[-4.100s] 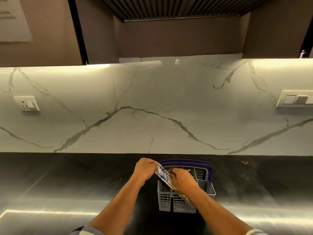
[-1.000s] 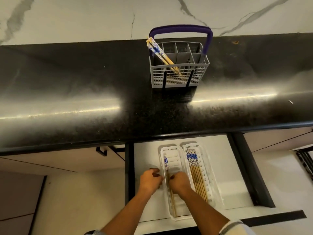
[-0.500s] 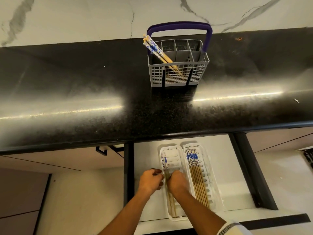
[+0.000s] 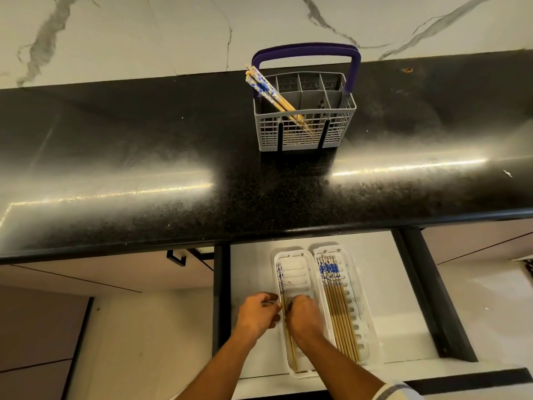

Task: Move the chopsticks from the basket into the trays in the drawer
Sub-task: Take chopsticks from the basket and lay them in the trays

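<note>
My L hand [image 4: 258, 313] and R hand [image 4: 304, 314] are both down in the open drawer [image 4: 383, 284], fingers curled, each grip pinching the chopsticks [image 4: 284, 307] lying along the left tray [image 4: 294, 267]. Right tray [image 4: 364, 319], just beside it, holds a full row of chopsticks. More stand tilted in the basket [image 4: 302, 134] on the bench [image 4: 144, 157].

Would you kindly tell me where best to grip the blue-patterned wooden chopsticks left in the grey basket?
Probably by their patterned upper ends: the blue-patterned wooden chopsticks lean out over the left rim of the grey plastic basket, so come from above-left and draw along their slant.
</note>
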